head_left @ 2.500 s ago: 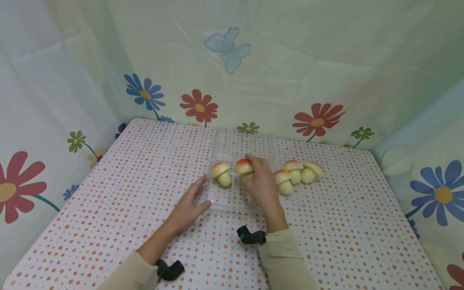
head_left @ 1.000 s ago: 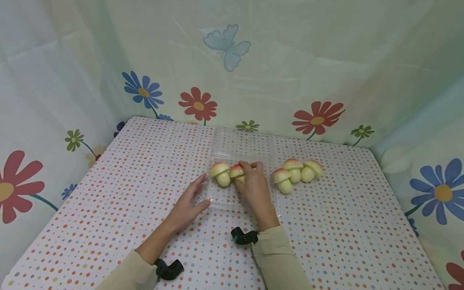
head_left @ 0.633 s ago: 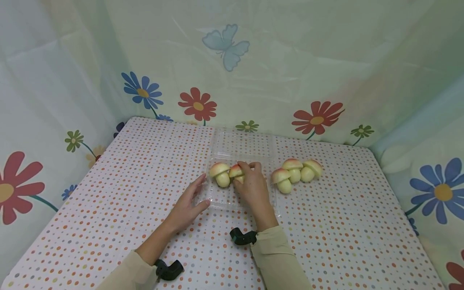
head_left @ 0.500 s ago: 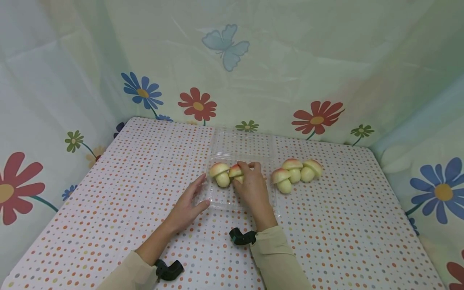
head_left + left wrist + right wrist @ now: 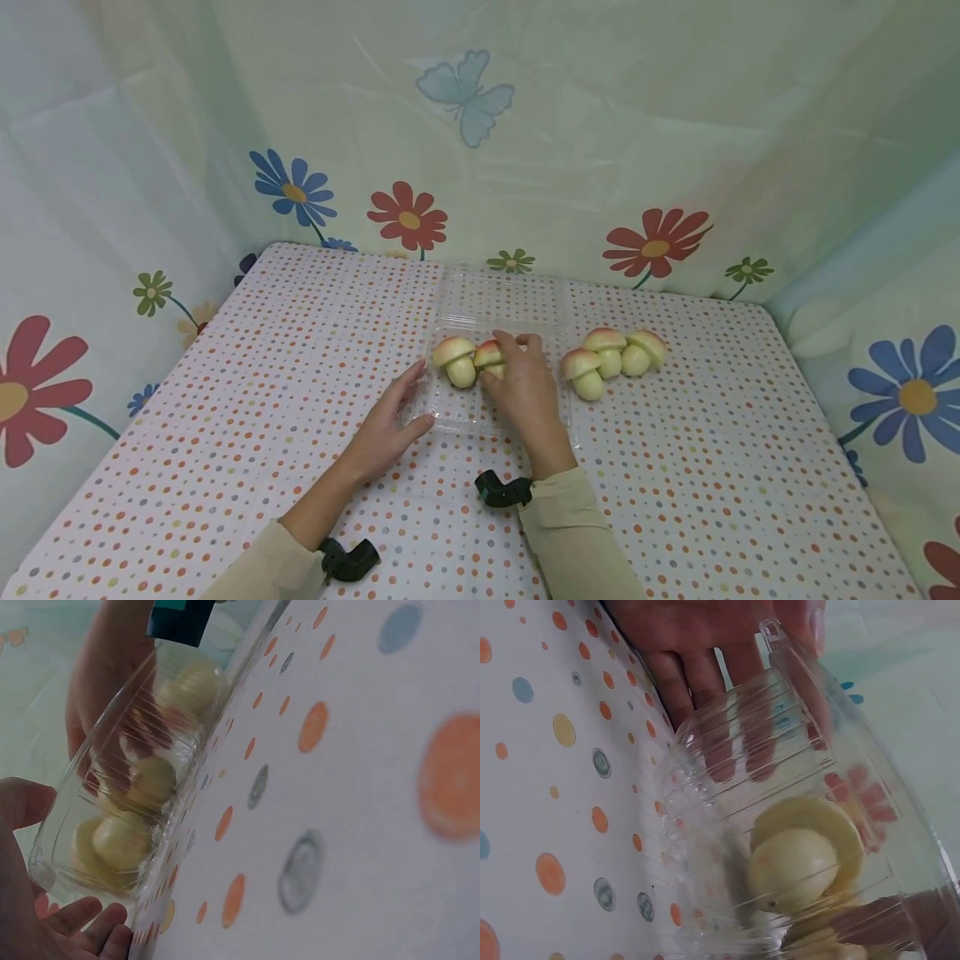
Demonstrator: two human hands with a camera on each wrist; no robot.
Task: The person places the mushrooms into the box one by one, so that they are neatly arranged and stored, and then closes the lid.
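In the head view a clear plastic clamshell box (image 5: pixel 457 417) lies on the table with its lid folded back. One toy mushroom (image 5: pixel 460 372), red-tinged cap over a pale stem, lies in its left part. Just right of that, my right hand (image 5: pixel 528 400) pinches a second mushroom (image 5: pixel 489 352) inside the box; my fingers cover part of it. My left hand (image 5: pixel 384 429) rests at the box's left side, fingers extended and thumb apart. Through the clear wall, the left wrist view shows both mushrooms low in the box, the left one (image 5: pixel 120 844) nearest my left hand.
Three more mushrooms (image 5: pixel 606 343) lie clustered on the dotted tablecloth (image 5: pixel 712 442), right of the box. A flowered curtain (image 5: pixel 555 150) surrounds the table at the back and sides. Black wrist cameras (image 5: pixel 351 560) sit on both wrists.
My right hand has moved slightly left and brought its mushroom closer to the first one in the box. Over the last half second hardly anything moves. The left hand stays put.
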